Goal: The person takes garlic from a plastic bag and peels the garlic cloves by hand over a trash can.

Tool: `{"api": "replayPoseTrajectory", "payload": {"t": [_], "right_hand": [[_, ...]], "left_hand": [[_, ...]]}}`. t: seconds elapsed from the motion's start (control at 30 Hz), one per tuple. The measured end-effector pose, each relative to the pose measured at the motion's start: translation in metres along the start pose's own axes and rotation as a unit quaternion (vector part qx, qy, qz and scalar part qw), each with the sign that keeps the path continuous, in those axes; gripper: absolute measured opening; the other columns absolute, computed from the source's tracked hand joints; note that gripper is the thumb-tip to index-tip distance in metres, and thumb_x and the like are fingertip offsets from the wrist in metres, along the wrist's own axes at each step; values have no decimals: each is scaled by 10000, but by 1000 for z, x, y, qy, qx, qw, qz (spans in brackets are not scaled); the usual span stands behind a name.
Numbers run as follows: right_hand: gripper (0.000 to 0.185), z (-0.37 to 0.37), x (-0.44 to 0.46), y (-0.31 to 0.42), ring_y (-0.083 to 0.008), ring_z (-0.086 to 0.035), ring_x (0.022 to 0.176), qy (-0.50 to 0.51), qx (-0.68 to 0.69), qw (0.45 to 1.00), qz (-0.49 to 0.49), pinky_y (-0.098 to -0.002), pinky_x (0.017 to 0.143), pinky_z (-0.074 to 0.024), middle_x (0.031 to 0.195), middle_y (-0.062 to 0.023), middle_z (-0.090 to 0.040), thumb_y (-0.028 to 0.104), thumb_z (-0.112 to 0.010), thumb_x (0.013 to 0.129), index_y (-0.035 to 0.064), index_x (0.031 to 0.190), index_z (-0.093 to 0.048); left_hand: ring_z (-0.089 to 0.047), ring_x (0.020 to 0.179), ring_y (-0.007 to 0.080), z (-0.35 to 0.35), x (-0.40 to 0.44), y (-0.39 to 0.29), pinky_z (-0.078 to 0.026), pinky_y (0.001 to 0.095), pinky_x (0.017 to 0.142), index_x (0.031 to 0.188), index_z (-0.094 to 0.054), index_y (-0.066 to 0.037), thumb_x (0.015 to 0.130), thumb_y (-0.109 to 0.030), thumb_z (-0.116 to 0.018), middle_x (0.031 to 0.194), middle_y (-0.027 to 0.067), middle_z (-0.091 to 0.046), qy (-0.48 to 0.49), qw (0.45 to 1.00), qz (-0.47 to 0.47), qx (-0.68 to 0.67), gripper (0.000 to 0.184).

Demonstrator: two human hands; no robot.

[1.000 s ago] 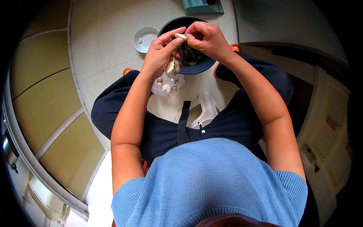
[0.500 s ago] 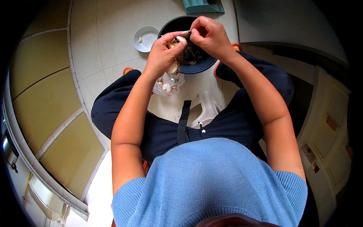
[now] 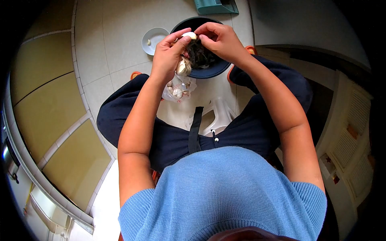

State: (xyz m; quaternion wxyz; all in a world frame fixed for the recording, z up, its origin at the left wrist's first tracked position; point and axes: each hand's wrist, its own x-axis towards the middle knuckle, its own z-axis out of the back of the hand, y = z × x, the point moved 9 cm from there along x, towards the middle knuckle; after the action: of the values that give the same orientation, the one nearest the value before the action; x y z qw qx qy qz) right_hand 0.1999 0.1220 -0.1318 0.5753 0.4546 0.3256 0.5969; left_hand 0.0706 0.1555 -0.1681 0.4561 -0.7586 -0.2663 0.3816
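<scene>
My left hand (image 3: 167,58) pinches a pale garlic clove (image 3: 190,35) between thumb and index finger, over the dark bin. A partly broken garlic bulb (image 3: 183,67) is tucked against the lower fingers of the same hand. My right hand (image 3: 224,43) is closed in a pinch just right of the clove, its fingertips at or near the clove's end. Whatever it grips is too small to make out. Beneath both hands stands the dark round bin (image 3: 215,71), with dark crumpled matter and pale scraps inside.
Left of the bin, a white bowl (image 3: 154,49) holds a peeled clove (image 3: 148,42). A clear plastic bag of garlic bulbs (image 3: 177,93) lies between the knees, near a white plastic stool (image 3: 219,112). A green dustpan (image 3: 216,7) is behind the bin.
Both hands have shifted slightly; the right has come lower and closer to the clove. More of the clove's white surface shows. The garlic bulb in the left hand is more exposed.
</scene>
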Motion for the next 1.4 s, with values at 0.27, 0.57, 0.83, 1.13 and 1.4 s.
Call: {"api": "replayPoseTrajectory", "payload": {"t": [0.27,0.57,0.83,1.13,1.4], "right_hand": [[139,-2,-2,3,-87,-638,734,6,32,999,-6,-199,685,-512,804,-52,-661,77,-584,872,-23,949,-644],[130,-7,-4,-7,-98,-641,733,30,89,993,-78,-218,686,-525,805,-63,-662,85,-598,867,-20,934,-634],[123,-9,-7,-10,-79,-625,723,13,134,986,-98,-202,664,-514,796,-45,-655,84,-607,859,-27,908,-621],[75,-4,-8,7,-28,-568,653,-29,38,999,0,-176,591,-476,723,-9,-627,45,-610,813,-24,827,-636],[71,1,-8,11,-29,-544,628,-40,28,999,-19,-183,573,-459,695,-3,-606,56,-609,803,-14,800,-621]], "left_hand": [[-504,576,59,-1,1,7,-452,200,529,1165,-576,-16,890,-141,-593,806,5,-593,12,997,37,-74,302],[-505,583,63,-2,-2,2,-456,199,533,1157,-578,-1,871,-102,-612,784,7,-573,-6,998,17,-61,306],[-506,589,57,-5,-4,1,-454,195,539,1138,-584,5,869,-115,-619,786,9,-584,-1,997,15,-71,297],[-496,588,53,-5,-4,3,-445,192,545,1142,-579,15,874,-127,-615,759,-2,-574,11,998,16,-61,305],[-497,591,54,-7,-4,4,-440,193,544,1148,-578,12,873,-129,-615,754,-4,-573,19,999,22,-44,311]]}}
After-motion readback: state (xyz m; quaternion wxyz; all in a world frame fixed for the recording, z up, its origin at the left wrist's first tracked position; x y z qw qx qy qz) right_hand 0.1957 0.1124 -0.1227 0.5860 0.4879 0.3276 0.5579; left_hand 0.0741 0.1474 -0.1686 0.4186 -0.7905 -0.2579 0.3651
